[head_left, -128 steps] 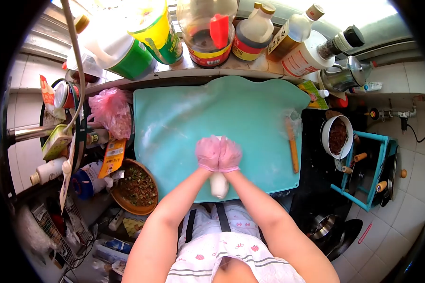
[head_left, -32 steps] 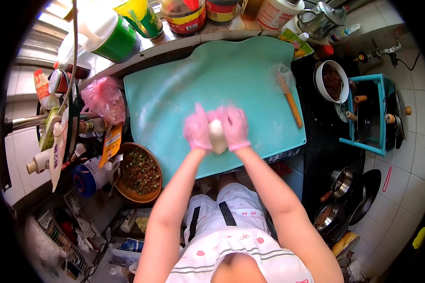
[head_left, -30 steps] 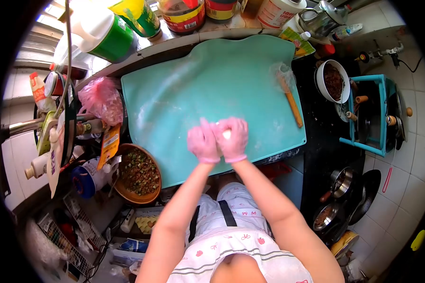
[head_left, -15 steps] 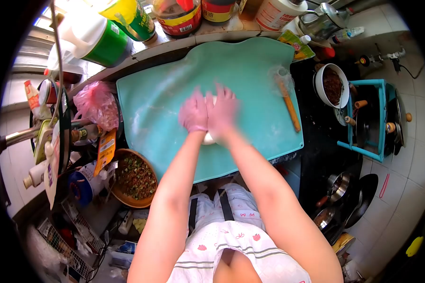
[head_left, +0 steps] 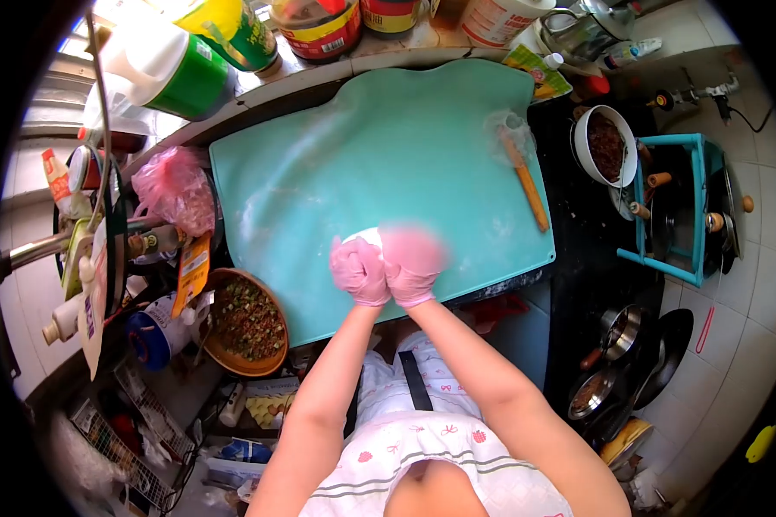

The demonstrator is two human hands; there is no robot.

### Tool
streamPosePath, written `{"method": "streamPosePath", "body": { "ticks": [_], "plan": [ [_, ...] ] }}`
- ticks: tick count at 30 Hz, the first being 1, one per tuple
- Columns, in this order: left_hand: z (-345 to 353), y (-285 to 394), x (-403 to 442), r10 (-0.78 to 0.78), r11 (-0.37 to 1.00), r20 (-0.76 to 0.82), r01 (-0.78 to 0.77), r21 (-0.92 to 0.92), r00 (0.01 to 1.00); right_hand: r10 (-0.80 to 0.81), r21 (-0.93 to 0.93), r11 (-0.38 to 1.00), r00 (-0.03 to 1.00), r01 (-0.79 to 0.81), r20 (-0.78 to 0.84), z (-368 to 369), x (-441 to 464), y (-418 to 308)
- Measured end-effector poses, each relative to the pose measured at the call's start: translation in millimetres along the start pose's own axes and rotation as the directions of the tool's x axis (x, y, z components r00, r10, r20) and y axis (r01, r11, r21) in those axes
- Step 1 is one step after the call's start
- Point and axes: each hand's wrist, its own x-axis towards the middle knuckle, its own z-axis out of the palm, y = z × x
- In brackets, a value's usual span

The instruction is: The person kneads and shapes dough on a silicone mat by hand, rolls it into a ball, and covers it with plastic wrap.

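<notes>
Both my hands wear pink gloves and lie side by side near the front edge of a teal mat (head_left: 319, 164). Between and beyond them shows a white lump of dough (head_left: 367, 235), mostly hidden under the palms. My left hand (head_left: 359, 269) has its fingers curled over the dough's left side. My right hand (head_left: 412, 263) covers the dough's right side; its fingers are smeared by motion. A wooden rolling pin (head_left: 532, 196), with clear plastic around its far end, lies at the mat's right side.
A brown bowl (head_left: 278, 319) of chopped filling stands left of the mat, below a pink plastic bag (head_left: 174, 185). Bottles and jars line the back ledge (head_left: 388, 59). At right are a white bowl (head_left: 588, 151) of dark food, a teal rack (head_left: 698, 207) and pans (head_left: 664, 362).
My hands have come back towards my body over the mat, with the dough. The left fingers, stretched forward before, are now curled in.
</notes>
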Motion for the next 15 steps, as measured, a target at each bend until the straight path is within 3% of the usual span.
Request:
{"method": "streamPosePath", "body": {
  "ticks": [4, 5, 8, 11, 14, 15],
  "plan": [
    [21, -9, 33, 0.044, 0.989, -0.004, -0.043, 0.143, 0.999, -0.028, -0.07, 0.997, 0.999, 0.031, 0.04, 32, 30, 13],
    [32, -17, 41, -0.107, 0.969, 0.084, 0.085, 0.232, 0.991, -0.026, -0.09, 0.995, 0.997, 0.032, 0.076, 41, 43, 16],
    [54, -29, 62, -0.184, 0.98, -0.028, 0.185, 0.066, 0.983, -0.076, -0.237, 0.965, 0.987, 0.108, 0.139, 51, 82, 20],
    [76, -30, 90, -0.607, 0.789, -0.023, 0.606, 0.101, 0.794, -0.078, -0.259, 0.952, 0.949, 0.161, 0.306, 50, 120, 20],
    [52, -15, 125, -0.614, 0.783, 0.241, 0.618, 0.069, 0.751, -0.192, -0.282, 0.946, 0.977, 0.158, -0.094, 51, 140, 12],
    [44, -15, 125, -0.576, 0.808, 0.318, 0.583, 0.081, 0.753, -0.144, -0.273, 0.95, 0.989, 0.15, 0.042, 46, 137, 10]
  ]
}}
